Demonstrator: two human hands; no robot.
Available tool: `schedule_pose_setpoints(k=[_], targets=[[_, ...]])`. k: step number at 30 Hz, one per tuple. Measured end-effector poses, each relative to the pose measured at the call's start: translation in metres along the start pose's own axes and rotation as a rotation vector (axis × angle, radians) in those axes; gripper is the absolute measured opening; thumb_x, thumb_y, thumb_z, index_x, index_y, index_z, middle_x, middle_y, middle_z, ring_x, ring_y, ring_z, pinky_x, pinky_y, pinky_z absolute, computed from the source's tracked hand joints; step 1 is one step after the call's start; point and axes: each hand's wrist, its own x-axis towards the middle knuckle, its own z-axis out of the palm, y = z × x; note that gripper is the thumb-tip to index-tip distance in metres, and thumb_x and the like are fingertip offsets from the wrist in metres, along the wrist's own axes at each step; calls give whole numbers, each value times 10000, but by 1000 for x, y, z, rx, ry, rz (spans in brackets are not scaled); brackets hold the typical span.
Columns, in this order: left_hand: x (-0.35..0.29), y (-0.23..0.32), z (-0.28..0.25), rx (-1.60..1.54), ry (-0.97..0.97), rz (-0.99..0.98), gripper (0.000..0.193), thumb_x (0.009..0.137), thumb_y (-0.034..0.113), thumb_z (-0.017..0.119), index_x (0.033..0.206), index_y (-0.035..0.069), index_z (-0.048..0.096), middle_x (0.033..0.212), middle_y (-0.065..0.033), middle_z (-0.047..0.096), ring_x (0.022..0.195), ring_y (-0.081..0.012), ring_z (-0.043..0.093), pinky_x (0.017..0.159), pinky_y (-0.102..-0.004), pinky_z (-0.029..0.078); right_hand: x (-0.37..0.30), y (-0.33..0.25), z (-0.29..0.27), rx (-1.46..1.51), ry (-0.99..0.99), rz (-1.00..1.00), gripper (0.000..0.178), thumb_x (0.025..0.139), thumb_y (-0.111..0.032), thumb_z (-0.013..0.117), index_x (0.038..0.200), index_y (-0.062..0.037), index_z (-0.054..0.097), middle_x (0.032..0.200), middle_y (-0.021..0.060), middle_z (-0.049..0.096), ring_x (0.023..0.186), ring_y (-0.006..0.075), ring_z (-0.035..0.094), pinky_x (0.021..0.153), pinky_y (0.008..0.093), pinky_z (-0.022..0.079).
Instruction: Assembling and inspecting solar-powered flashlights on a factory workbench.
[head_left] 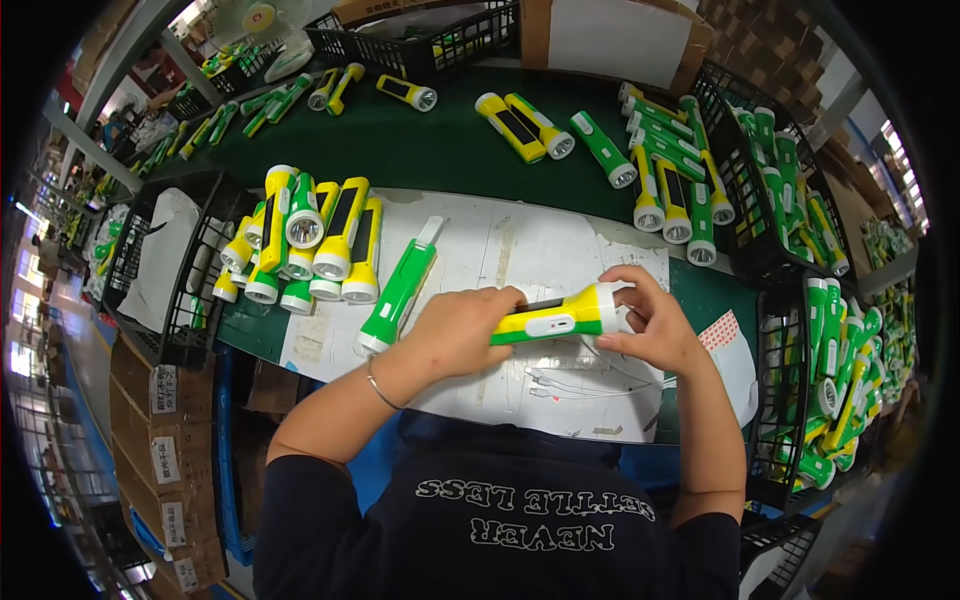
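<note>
A yellow and green flashlight (550,322) lies crosswise between my hands above the white work sheet. My left hand (458,330) is closed round its rear end. At its white lamp head, my right hand (650,322) curls its fingers and thumb about the rim. A dark panel on the flashlight's upper side and a white switch plate toward me are visible. Left of my left hand rests a green flashlight (400,292) with a pale piece sticking out of its far end. White cables (590,386) run over the sheet under my right hand.
Piled flashlights (305,228) stand at the left, beside a black crate (205,235). More flashlights (675,170) lie at the far right. Crates full of flashlights (745,170) line the right edge. A cardboard box (615,35) stands at the back; stacked cartons (165,470) are lower left.
</note>
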Motion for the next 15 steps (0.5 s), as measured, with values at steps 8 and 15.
schedule_pose_setpoints(k=[8, 15], targets=[[-1, -7, 1, -232, -156, 12, 429, 682, 209, 644, 1045, 39, 490, 919, -154, 610, 824, -318, 596, 724, -369, 478, 4, 13, 10, 248, -43, -27, 640, 626, -39, 752, 1174, -111, 429, 891, 11, 563, 529, -11, 301, 465, 139, 231], [9, -20, 53, -720, -25, -84, 613, 740, 212, 653, 1224, -14, 354, 1119, -191, 523, 1041, -264, 532, 880, -331, 414, 22, 65, 56, -707, 352, -6, 386, 716, -240, 680, 1033, -87, 521, 856, 75, 578, 693, 227, 588, 620, 321, 462]])
